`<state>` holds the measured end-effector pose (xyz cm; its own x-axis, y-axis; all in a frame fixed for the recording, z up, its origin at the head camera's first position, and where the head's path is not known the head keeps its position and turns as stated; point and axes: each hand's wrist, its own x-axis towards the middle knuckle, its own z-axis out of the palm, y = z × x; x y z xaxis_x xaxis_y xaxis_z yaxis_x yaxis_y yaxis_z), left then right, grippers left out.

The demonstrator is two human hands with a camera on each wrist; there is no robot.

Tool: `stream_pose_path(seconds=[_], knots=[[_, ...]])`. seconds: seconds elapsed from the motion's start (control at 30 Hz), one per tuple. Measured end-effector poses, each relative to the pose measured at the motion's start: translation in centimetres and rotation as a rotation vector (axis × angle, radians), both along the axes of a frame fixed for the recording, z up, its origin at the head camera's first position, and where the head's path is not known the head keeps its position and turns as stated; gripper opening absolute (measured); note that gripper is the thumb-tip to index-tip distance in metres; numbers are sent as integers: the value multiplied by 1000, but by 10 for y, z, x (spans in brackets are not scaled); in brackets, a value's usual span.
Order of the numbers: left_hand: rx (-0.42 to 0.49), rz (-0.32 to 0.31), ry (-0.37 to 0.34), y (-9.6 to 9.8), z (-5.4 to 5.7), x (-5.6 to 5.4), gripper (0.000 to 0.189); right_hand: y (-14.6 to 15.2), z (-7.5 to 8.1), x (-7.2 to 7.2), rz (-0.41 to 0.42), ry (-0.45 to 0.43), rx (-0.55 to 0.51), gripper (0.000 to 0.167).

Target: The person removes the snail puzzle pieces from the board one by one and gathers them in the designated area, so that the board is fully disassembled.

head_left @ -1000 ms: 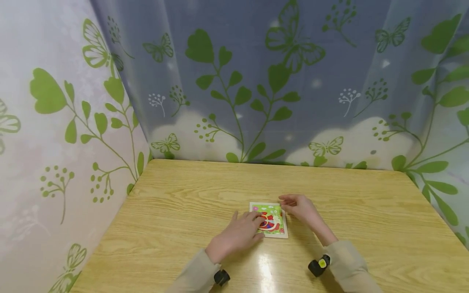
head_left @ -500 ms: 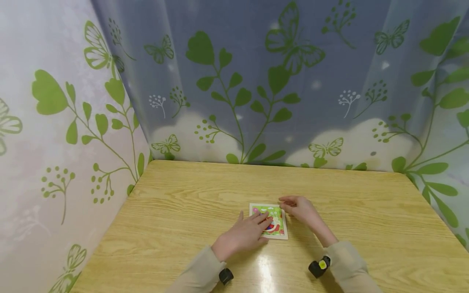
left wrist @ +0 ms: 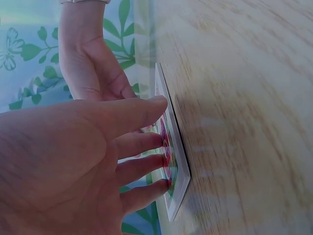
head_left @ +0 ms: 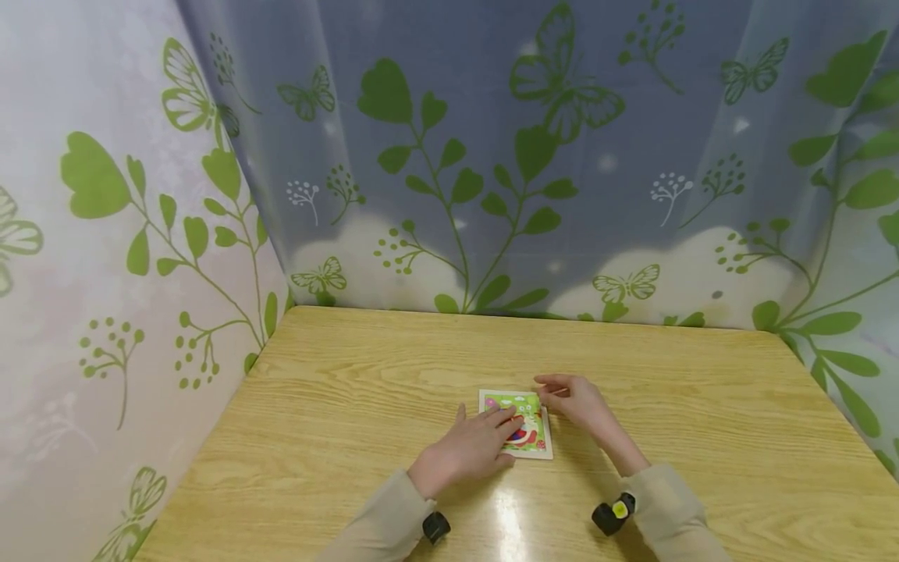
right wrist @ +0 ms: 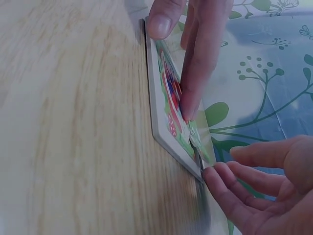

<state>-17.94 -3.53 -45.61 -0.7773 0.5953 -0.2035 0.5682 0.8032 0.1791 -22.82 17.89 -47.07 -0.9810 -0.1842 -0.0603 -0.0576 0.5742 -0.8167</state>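
A small square picture puzzle [head_left: 534, 446] with a pale frame lies on the table, its snail picture bright green and red. My left hand [head_left: 467, 449] lies over its left part with spread fingers, fingertips touching the picture; in the left wrist view the thumb [left wrist: 142, 112] reaches the frame's near edge. My right hand [head_left: 577, 402] is at the upper right corner. In the right wrist view, a puzzle piece [right wrist: 197, 154] stands tilted up there, its edge at the curled fingertips [right wrist: 210, 174] of that hand. The left hand hides part of the picture.
The wood-grain table [head_left: 337, 390] spreads around the puzzle. A patterned curtain [head_left: 449, 156] hangs behind the far edge, and another printed cloth [head_left: 140, 297] stands at the left. Each wrist carries a small black camera [head_left: 435, 528].
My left hand has slid slightly right over the puzzle, its fingers now covering more of the picture's middle. The right hand has stayed at the corner.
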Motion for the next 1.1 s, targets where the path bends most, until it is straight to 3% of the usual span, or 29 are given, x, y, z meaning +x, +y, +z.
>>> stream_pose_path(seconds=[0.4,0.63,0.83,1.1], knots=[[18,-13,-6,0,0,-2,64,-1,-2,-5,22,-72,-134,49],[39,11,-33,-1,1,0,65,-3,-2,-5,18,-123,-158,38],[15,22,-29,0,4,1,65,-5,-4,-8,-24,-138,-96,25],[-9,30,-14,2,5,1,62,-6,-3,-8,-37,-133,-95,24]])
